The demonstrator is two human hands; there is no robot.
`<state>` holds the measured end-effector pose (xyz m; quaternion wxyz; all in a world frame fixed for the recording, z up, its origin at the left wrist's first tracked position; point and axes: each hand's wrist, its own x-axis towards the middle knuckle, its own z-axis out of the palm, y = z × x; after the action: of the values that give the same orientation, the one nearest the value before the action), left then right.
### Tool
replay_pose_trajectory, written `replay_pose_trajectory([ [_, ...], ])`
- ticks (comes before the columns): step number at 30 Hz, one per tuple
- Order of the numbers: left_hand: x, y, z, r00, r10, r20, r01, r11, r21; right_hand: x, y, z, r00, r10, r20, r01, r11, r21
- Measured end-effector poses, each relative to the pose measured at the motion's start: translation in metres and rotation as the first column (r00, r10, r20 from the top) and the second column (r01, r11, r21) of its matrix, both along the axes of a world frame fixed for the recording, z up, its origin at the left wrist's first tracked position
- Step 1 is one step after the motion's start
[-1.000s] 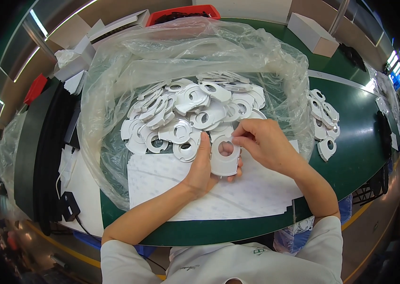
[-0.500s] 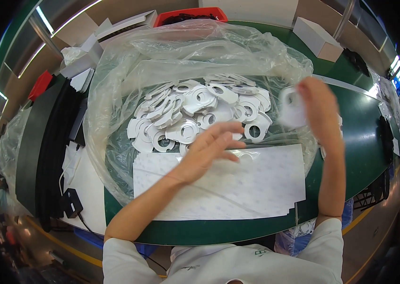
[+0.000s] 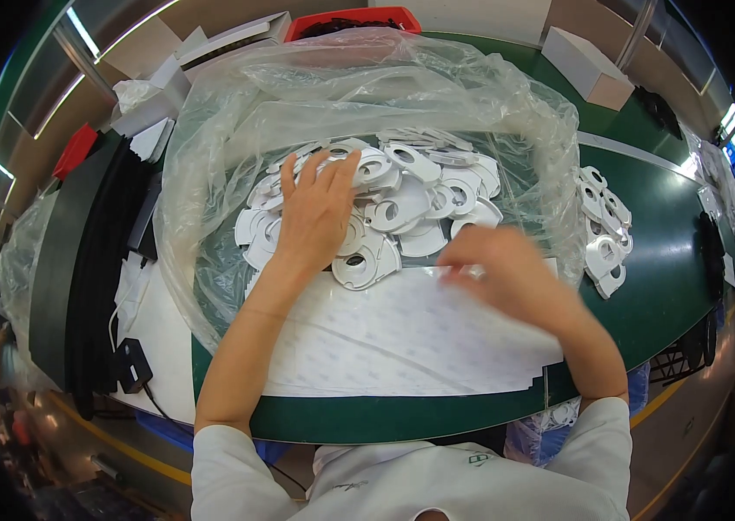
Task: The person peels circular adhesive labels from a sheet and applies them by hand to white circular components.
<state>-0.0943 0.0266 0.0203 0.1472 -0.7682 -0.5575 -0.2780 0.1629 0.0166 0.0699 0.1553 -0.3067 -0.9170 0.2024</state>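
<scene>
The left hand (image 3: pixel 320 217) lies palm-down on the heap of white plastic parts (image 3: pixel 402 204) in the middle of the frame, its fingers (image 3: pixel 333 174) spread and laid flat over several pieces, touching them rather than pinching any one. The flat spread looks suited to raking or steadying the loose pile.

The parts are flat, rounded tabs with a hole in each, overlapping every way inside a big clear bag (image 3: pixel 367 78) whose mouth is rolled open and pushed back toward the upper frame, so the heap stays fenced in yet reachable from the near side.

The right hand (image 3: pixel 506 273) is blurred, low over the near edge of the bag at centre right; I cannot tell whether its fingers are pressed together or hold anything.

Under both forearms, across the lower middle, lies a white sheet (image 3: pixel 402 339) with faint grey marks, flat on the green desk (image 3: pixel 663 260) and right in front of the person.

A smaller stack of the same parts (image 3: pixel 602 230) sits outside the bag at the right, apart from the heap, seemingly kept separate. A white box (image 3: pixel 589 65) stands at upper right, and black strips (image 3: pixel 81 260) lie along the left edge.
</scene>
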Motion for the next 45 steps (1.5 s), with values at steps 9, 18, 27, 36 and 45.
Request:
replay_pose_trajectory([
  [9, -0.012, -0.003, 0.033, 0.894, 0.094, 0.438, -0.172, 0.975, 0.142, -0.016, -0.008, -0.030, 0.995, -0.036, 0.093, 0.044, 0.995, -0.091],
  [18, 0.042, -0.046, 0.035, -0.513, 0.425, 0.746, 0.726, 0.678, 0.113, -0.017, 0.011, -0.028, 0.989, 0.010, 0.146, 0.039, 0.944, -0.329],
  [27, 0.069, -0.054, -0.014, -0.500, 0.529, 0.686, 0.798, 0.589, 0.127, -0.013, 0.008, -0.032, 0.999, 0.000, 0.043, 0.011, 0.967, -0.254],
  [36, 0.061, -0.049, -0.022, -0.539, 0.399, 0.742, 0.797, 0.525, 0.298, -0.013, 0.001, -0.029, 0.996, -0.071, 0.055, 0.084, 0.958, -0.275],
  [45, 0.061, -0.048, -0.024, -0.566, 0.422, 0.708, 0.783, 0.542, 0.304, -0.015, -0.007, -0.027, 0.997, -0.051, 0.057, 0.059, 0.986, -0.158],
])
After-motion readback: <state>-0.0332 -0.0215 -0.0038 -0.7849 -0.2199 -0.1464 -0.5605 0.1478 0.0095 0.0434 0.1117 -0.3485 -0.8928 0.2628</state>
